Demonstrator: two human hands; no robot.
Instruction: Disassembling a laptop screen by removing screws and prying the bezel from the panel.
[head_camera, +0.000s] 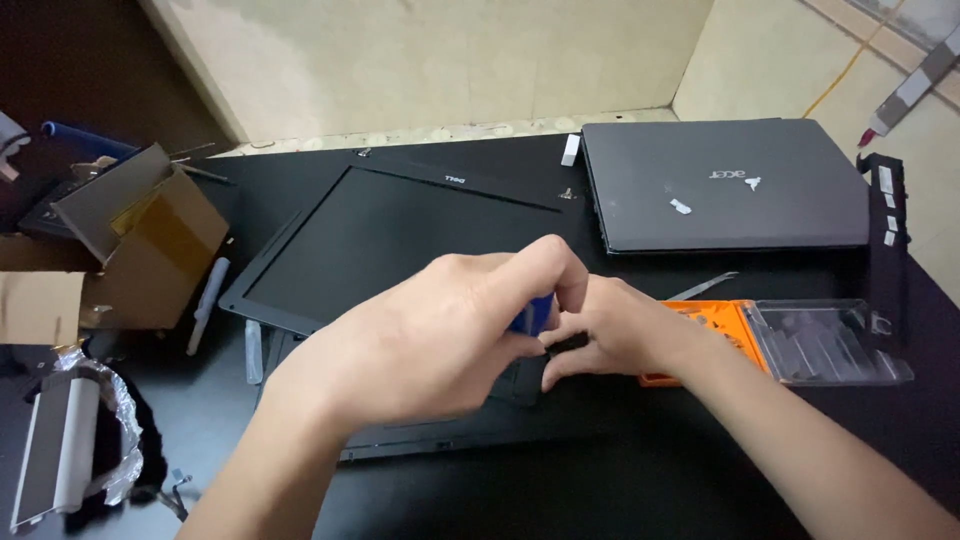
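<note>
From the head camera, we look down at 2 bare hands meeting at the centre of a black table (620, 480). Our left hand (420, 345) curls its fingers narrowly around a small blue tool (532, 312), most likely a screwdriver handle, though most of it is hidden. Our right hand (610, 335) pinches something small and dark at the tool's tip; we cannot tell what. Both work just above a dark laptop base (440, 425) that lies under a loose black screen bezel (400, 235).

To do this well, we judge the tool should stay upright and steady, with the right fingers guiding the tip so nothing small drops onto the dark surface.

At 3 o'clock sits an orange tool case (720, 335) with a clear open lid (830, 340), and metal tweezers (705, 287) just behind it. At 1 o'clock rests a closed grey laptop (720, 185). At 9 o'clock stands an open cardboard box (145, 245) with a white pen (208, 300) beside it, and crumpled foil (115, 430) at 8 o'clock. Pale walls (450, 60) enclose the table's far edge.
</note>
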